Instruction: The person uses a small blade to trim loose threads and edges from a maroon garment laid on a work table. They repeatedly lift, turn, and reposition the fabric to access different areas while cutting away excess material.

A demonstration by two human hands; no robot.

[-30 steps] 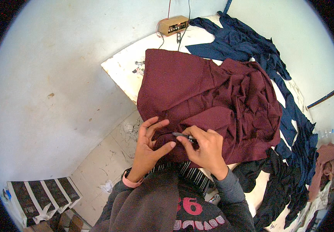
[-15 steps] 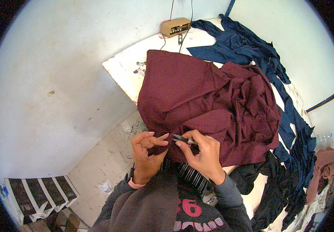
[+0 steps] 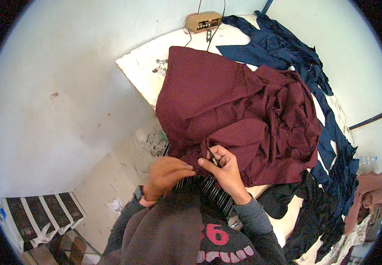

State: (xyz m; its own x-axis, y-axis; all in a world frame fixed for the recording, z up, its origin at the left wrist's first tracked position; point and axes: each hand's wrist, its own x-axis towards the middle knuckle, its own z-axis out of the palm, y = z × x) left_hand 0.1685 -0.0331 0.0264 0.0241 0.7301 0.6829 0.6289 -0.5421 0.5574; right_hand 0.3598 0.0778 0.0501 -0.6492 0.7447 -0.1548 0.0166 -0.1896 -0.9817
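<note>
Maroon cloth [image 3: 239, 115] edge lies pinched under left hand [image 3: 166, 174] fingers; right hand [image 3: 226, 170] fingers clamp small snips [image 3: 213, 157].

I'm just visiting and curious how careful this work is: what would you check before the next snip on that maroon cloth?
1. Tool in hand: ok. The right hand holds a small dark tool, likely snips, against the maroon cloth.
2. Cloth held: ok. The left hand grips the cloth's near edge.
3. Fingers away from the blades: cannot tell; the tip is too small to see.
4. Cloth lying flat: not ok. It is bunched in folds on the table.
5. Other fabric apart: not ok. The navy cloth lies against the maroon pile's right side.
</note>
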